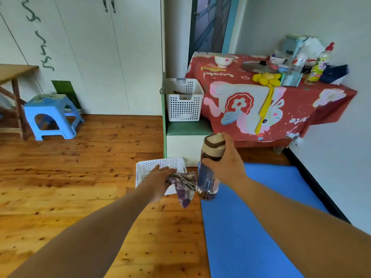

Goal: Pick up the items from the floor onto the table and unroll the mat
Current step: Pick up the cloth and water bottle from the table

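Two hands: both loaded, in front of the table [220,77] and below its top.
Right hand [224,163]: wrapped round the neck of the water bottle [207,183], which hangs upright short of the table's near edge.
Left hand [160,177]: pinches a purple patterned cloth [184,187] that dangles over a white basket [152,163] on the floor before the table. I cannot tell if it touches the basket.
Mat [251,217]: blue, lying flat in front of the table.
Bottle risk: a high one-handed grip may slip, or the bottle may knock over clutter on the crowded table.
Cloth risk: the loose tail may snag the basket or drop.
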